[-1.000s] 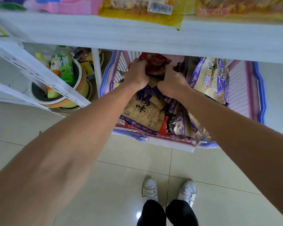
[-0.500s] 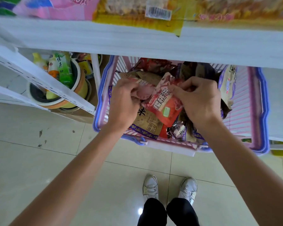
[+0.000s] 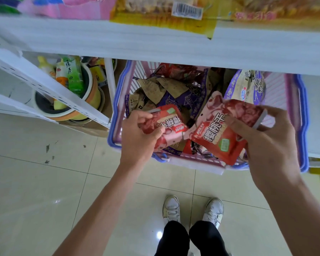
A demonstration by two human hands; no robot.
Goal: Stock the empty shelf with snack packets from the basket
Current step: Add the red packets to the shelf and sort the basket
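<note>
**Two packets up, shelf on the far side**

Our left hand [image 3: 137, 139] grips the left red packet [image 3: 172, 124] and our right hand [image 3: 266, 145] pinches the right red packet [image 3: 218, 137], fingers curled round both, over the near half of the basket [image 3: 116, 108]. The white shelf [image 3: 155, 45] lies beyond them, farther off; its top is hidden, so perhaps either hand reaches equally.

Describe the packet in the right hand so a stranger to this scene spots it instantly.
Find the pink plastic basket with a blue rim below the white shelf board. Over its near right corner, the right hand grips a glossy red snack packet. Its twin is in the left hand; packets beneath are brown and purple.
</note>
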